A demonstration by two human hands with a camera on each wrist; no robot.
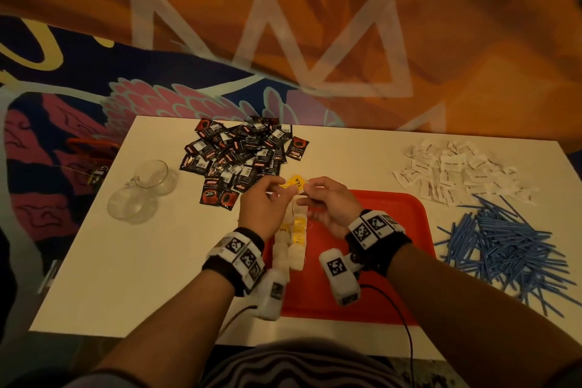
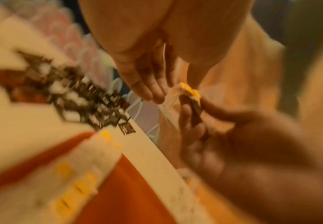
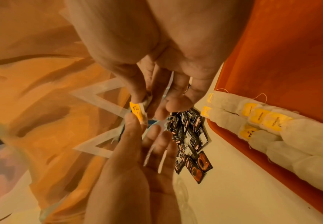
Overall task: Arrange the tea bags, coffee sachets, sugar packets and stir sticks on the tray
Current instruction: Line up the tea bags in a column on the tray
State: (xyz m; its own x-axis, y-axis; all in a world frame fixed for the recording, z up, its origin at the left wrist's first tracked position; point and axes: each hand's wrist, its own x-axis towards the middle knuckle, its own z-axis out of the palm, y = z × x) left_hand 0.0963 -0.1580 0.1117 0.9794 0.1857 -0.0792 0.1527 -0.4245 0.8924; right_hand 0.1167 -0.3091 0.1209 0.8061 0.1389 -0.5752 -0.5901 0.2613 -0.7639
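Hands: left hand [image 1: 263, 206] and right hand [image 1: 330, 201] together, both pinching a yellow tag [image 1: 296, 183] reading "TEA" above the red tray [image 1: 396, 230] | tea bags [image 1: 291, 242] in two rows on tray's left side | coffee sachets [image 1: 242, 156] beyond tray, sugar packets [image 1: 453, 170] and blue stir sticks [image 1: 510, 246] to its right, glass cups [image 1: 141, 189] to its left | white table [image 1: 141, 277], patterned orange backdrop.
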